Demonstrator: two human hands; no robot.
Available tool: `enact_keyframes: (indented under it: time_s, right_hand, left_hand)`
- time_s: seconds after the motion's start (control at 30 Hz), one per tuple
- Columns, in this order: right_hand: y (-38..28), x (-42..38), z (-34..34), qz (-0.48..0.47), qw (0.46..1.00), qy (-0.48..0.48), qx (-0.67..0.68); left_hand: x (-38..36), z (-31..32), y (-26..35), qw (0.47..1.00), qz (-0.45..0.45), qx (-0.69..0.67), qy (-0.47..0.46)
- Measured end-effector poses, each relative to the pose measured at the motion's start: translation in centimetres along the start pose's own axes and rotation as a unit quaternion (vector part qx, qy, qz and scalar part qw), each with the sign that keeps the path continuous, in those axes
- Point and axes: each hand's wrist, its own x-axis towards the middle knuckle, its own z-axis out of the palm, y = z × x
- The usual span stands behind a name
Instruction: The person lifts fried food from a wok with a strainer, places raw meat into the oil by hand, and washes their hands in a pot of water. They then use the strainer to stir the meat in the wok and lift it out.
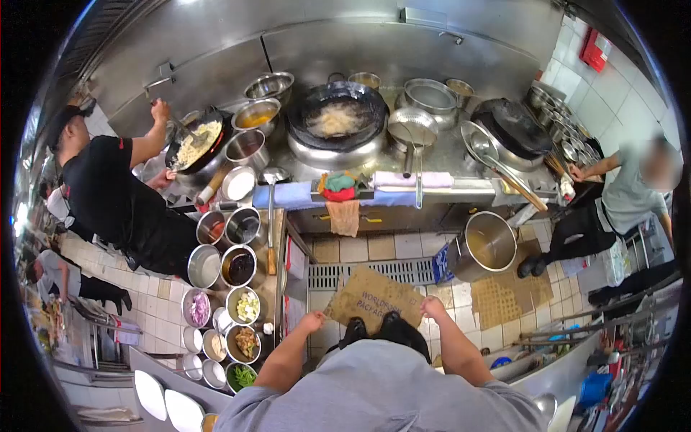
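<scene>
My left hand (pixel 313 322) hangs low beside my body with its fingers curled in, and I see nothing in it. On the other side my right hand (pixel 433 307) is also loosely closed, with nothing visible in it. Between them a flattened cardboard sheet (pixel 374 291) lies on the floor under my dark shoes (pixel 391 322). Both hands overlap its side edges in the head view. Ahead of me, a black wok (pixel 299 119) holds bubbling oil with pale food frying in it.
To the left, bowls of ingredients (pixel 247 306) line a counter, with a ladle (pixel 271 209) near them. One co-worker (pixel 101 180) stirs a wok (pixel 194 147); another person (pixel 626 187) stands right. A large metal pot (pixel 488 247) stands on the floor. Folded cloths (pixel 410 180) lie along the stove edge.
</scene>
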Motion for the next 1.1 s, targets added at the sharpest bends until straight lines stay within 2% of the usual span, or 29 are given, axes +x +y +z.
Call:
enact_keyframes:
  time_s: [0.07,0.1,0.13,0.17,0.2,0.23,0.27,0.3,0.37,0.4,0.47,0.5,0.57,0.6,0.63,0.67,0.7,0.77,0.8,0.83,0.93,1.0,1.1]
  right_hand:
    - [6.6,2.5,0.8,-0.063,0.977,-0.094,-0.181]
    - [5.2,-0.2,1.0,-0.013,0.984,-0.103,-0.144]
    - [8.2,0.8,0.4,-0.218,0.901,-0.182,-0.328]
    - [8.7,-0.5,1.0,-0.040,0.957,-0.109,-0.266]
    - [9.3,-2.0,-0.2,-0.162,0.887,-0.172,-0.397]
    - [9.1,-3.3,-0.4,-0.012,0.954,-0.137,-0.266]
    - [9.4,-4.8,-0.5,0.144,0.977,-0.101,-0.120]
    - [9.8,-5.7,-1.2,0.166,0.971,-0.101,-0.139]
    - [11.2,-7.0,-2.7,0.177,0.970,-0.072,-0.149]
    - [13.1,-6.4,-3.6,0.199,0.970,-0.075,-0.119]
    - [13.0,-7.2,-4.8,0.176,0.967,-0.084,-0.164]
    - [12.6,-7.2,-5.1,0.158,0.964,-0.089,-0.195]
    - [12.2,-5.7,-4.8,0.147,0.970,-0.089,-0.173]
    - [12.6,-5.4,-5.2,0.137,0.975,-0.086,-0.155]
    - [12.0,-5.4,-5.1,0.117,0.981,-0.088,-0.131]
    - [10.7,-6.0,-4.9,0.030,0.981,-0.107,-0.159]
    - [9.9,-6.0,-4.5,0.031,0.982,-0.102,-0.156]
    - [8.4,-5.7,-3.8,0.073,0.987,-0.077,-0.123]
    - [8.0,-5.7,-3.4,0.074,0.988,-0.070,-0.119]
    - [7.7,-5.7,-3.2,0.073,0.986,-0.074,-0.128]
    - [7.2,-5.5,-2.8,0.069,0.980,-0.090,-0.162]
    - [7.8,-4.8,-2.8,0.035,0.970,-0.115,-0.213]
    - [8.2,-3.8,-3.1,0.029,0.958,-0.133,-0.253]
  left_hand:
    - [1.2,-1.0,-3.5,0.969,0.084,0.225,-0.052]
    - [1.7,-0.8,-5.5,0.973,0.079,0.211,-0.044]
    - [1.3,-0.2,-7.4,0.977,0.071,0.197,-0.035]
    - [0.0,0.4,-7.8,0.996,0.049,0.070,-0.040]
    - [-1.0,0.9,-7.9,0.997,0.029,-0.055,-0.047]
    - [-1.0,1.2,-9.1,0.997,0.047,0.029,-0.058]
    - [-1.1,1.5,-10.3,0.989,0.059,0.114,-0.074]
    - [-2.0,1.3,-9.9,0.988,0.058,0.119,-0.075]
    - [-5.5,1.9,-8.2,0.986,-0.038,0.162,-0.005]
    - [-6.5,2.2,-7.5,0.985,-0.040,0.165,-0.003]
    - [-7.7,2.1,-6.6,0.989,-0.128,0.078,-0.010]
    - [-6.5,2.0,-8.0,0.989,-0.128,0.080,-0.007]
    - [-3.6,3.6,-12.5,0.969,0.056,0.223,-0.085]
    - [-5.5,3.8,-9.1,0.954,-0.141,0.231,-0.127]
    - [-9.7,3.2,-7.5,0.952,-0.143,0.234,-0.136]
    - [-13.3,1.8,-5.0,0.945,0.073,0.254,-0.194]
    - [-14.7,0.7,-4.0,0.890,0.287,0.260,-0.242]
    - [-13.1,2.9,-12.9,0.955,0.192,0.071,-0.216]
    - [-13.3,3.5,-14.7,0.969,0.153,-0.030,-0.193]
    - [-12.1,4.5,-15.8,0.975,0.098,-0.042,-0.194]
    - [-8.2,5.1,-10.8,0.970,-0.071,-0.095,-0.212]
    - [-6.2,3.9,-7.4,0.942,-0.158,-0.216,-0.202]
    - [-4.1,2.5,-2.6,0.916,-0.204,-0.288,-0.189]
